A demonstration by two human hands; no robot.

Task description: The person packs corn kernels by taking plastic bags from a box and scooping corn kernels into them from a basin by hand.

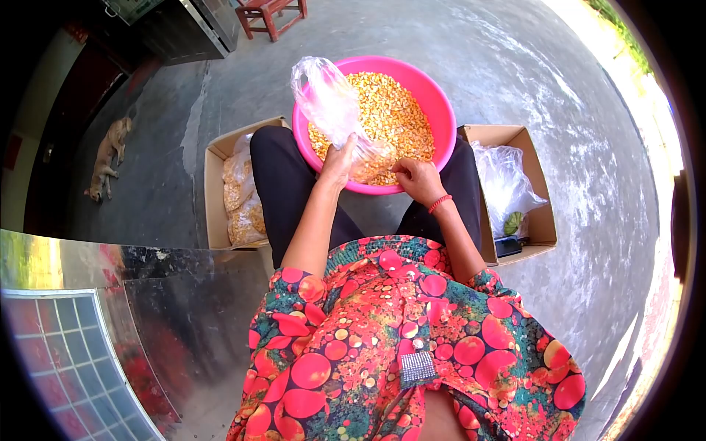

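Observation:
A clear plastic bag (327,99) is gripped in my left hand (338,163), its loose top sticking up and away from me. The bag's lower part, with some yellow kernels in it, rests over the corn kernels (393,106) in a pink basin (443,110). That basin sits between my knees. My right hand (419,181), with a red bracelet at the wrist, is at the basin's near right side, beside the bag's lower end. Its fingers are curled closed, and what they hold is hidden.
Left of my legs, a cardboard box (215,195) holds bags of kernels (246,220). Another cardboard box (543,220) at right contains clear plastic bags (507,180), a green item (513,222) and a dark phone-like object (507,246). A dog (108,158) lies far left; a red stool (271,15) stands ahead.

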